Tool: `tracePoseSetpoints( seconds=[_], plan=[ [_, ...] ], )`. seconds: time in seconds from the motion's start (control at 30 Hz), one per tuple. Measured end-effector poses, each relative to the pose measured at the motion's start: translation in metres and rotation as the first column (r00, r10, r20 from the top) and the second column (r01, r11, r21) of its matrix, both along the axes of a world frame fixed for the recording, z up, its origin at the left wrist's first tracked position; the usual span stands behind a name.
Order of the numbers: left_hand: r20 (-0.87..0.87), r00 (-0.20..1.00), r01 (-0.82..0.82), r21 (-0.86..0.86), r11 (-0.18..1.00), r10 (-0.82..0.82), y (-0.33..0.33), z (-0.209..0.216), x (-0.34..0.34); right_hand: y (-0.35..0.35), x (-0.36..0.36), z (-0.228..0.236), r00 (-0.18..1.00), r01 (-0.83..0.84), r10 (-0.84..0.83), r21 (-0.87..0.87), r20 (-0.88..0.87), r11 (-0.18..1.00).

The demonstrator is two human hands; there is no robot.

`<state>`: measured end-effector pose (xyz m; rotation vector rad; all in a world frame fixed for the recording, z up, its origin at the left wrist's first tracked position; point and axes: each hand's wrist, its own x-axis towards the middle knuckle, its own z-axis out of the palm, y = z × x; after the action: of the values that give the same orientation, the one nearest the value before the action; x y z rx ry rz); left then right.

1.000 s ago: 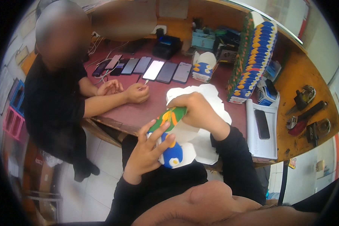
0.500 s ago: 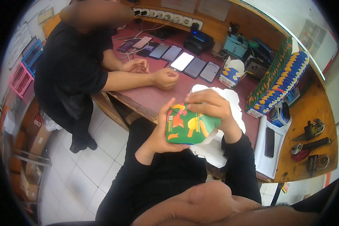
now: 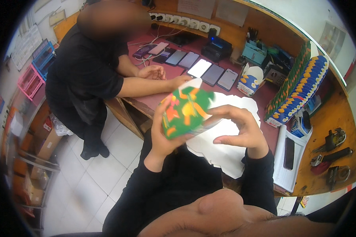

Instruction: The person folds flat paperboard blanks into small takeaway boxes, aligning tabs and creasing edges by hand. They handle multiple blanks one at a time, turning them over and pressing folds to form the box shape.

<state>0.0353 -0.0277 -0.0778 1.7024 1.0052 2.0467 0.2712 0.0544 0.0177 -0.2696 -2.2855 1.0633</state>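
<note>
A green paper food box (image 3: 186, 112) with orange, yellow and pink printing, blurred by motion, is held up before me. My left hand (image 3: 161, 140) grips it from the left and below, thumb up its side. A white flap sticks up at its top. At the box's right edge, my right hand (image 3: 245, 128) has its fingers and thumb spread in a C shape. The index fingertip is close to the box; whether it touches, I cannot tell. Flat white box blanks (image 3: 233, 156) lie beneath on the table edge.
A seated co-worker's forearm (image 3: 142, 87) rests on the red tabletop (image 3: 146, 102). Several phones (image 3: 199, 68) lie in a row behind. One folded box (image 3: 249, 81) stands near a long stack of nested boxes (image 3: 300, 87). Padlocks (image 3: 338, 175) and a phone on papers (image 3: 289, 154) lie right.
My right hand has come off the box's top and opened to the right. The box has tilted and moved slightly up and left in my left hand. The view has shifted slightly.
</note>
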Motion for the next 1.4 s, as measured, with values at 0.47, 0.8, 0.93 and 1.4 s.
tracePoseSetpoints(
  seconds=[0.47, 0.8, 0.93, 1.4],
  plan=[
    [0.865, -0.013, 0.905, 0.223, 0.362, -0.502, 0.005, -0.029, -0.004, 0.002, -0.013, 0.003, 0.981, 0.188, -0.154, 0.400, -0.118, 0.897],
    [0.729, 0.345, 0.865, -0.002, 0.502, -0.591, 0.011, -0.031, -0.010, 0.043, 0.027, 0.005, 0.995, 0.093, -0.080, 0.228, -0.067, 0.969],
    [0.784, 0.307, 0.848, 0.032, 0.530, -0.539, 0.024, -0.027, -0.001, 0.048, 0.025, 0.002, 0.993, -0.063, 0.049, 0.134, 0.110, 0.989],
    [-0.144, 0.964, 0.221, -0.045, 0.974, -0.225, 0.049, -0.019, 0.007, 0.046, 0.032, 0.040, 0.787, 0.541, -0.609, 0.584, -0.098, 0.605]
  ],
)
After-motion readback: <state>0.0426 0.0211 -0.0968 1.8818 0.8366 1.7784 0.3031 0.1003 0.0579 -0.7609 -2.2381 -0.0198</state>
